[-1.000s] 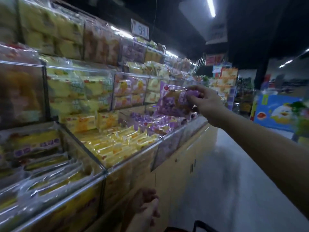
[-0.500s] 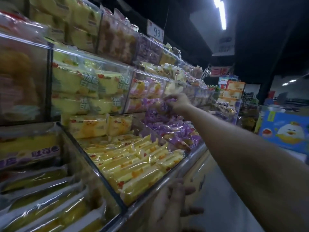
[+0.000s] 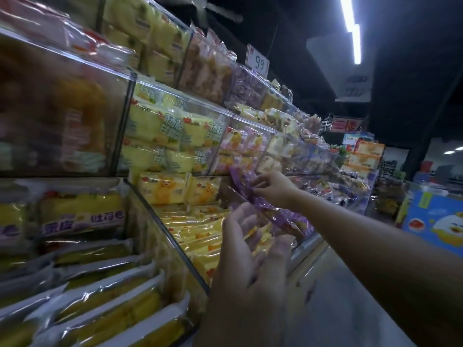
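Observation:
My right hand (image 3: 274,189) reaches out to the bin of purple snack packets (image 3: 288,219) and pinches a purple packet (image 3: 241,182) at its edge, with the fingers curled on the wrapper. My left hand (image 3: 253,261) is raised in front of the yellow packets (image 3: 200,236), fingers spread and blurred, holding nothing. It hovers just below and in front of the purple packet. The clear bin divider (image 3: 170,234) runs between the yellow packets and the bread bags on the left.
Tiered clear bins of wrapped cakes and bread (image 3: 172,136) fill the left side. A price sign reading 9.9 (image 3: 258,62) stands on top. The aisle floor (image 3: 350,296) runs along the right, with a blue display box (image 3: 436,221) and stacked goods (image 3: 363,156) farther off.
My right hand brought the purple packet from the aisle side to the shelf bin and now pinches it lower. My left hand rose from the bin's front rail toward the packet. The view moved closer.

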`<state>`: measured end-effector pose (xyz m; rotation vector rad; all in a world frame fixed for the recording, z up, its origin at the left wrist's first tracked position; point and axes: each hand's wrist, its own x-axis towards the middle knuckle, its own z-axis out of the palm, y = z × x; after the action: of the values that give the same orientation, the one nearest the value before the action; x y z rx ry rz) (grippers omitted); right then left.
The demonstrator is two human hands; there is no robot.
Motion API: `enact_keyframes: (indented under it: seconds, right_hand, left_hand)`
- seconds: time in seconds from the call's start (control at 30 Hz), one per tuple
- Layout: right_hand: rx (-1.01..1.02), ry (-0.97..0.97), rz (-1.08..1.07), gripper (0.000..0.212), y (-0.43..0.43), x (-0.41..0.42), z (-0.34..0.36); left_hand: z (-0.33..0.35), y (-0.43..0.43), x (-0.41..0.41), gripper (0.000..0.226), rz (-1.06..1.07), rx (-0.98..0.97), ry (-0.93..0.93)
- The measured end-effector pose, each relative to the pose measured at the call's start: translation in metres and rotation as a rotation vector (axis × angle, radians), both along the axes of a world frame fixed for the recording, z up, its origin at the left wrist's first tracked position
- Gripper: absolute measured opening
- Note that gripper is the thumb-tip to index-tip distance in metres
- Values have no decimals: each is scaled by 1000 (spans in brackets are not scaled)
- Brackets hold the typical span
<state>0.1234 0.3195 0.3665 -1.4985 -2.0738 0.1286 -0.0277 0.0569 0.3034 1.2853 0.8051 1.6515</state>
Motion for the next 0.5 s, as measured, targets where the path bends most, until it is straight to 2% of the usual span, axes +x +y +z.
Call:
enact_keyframes:
  seconds: [0.1, 0.27, 0.33, 0.5]
  right_hand:
    - [82, -36, 37, 16, -52, 3, -1]
    - [259, 14, 176, 8, -183, 26, -34]
    - [246, 77, 178, 8, -235, 42, -59]
    - [99, 289, 109, 9, -318, 79, -141]
  left_hand:
    - [-24, -6, 13, 49, 1, 112, 77]
    - [-31, -29, 21, 33, 65, 220, 402]
    - [-37, -39, 25, 33, 55, 239, 455]
    - [-74, -67, 42, 29, 35, 93, 559]
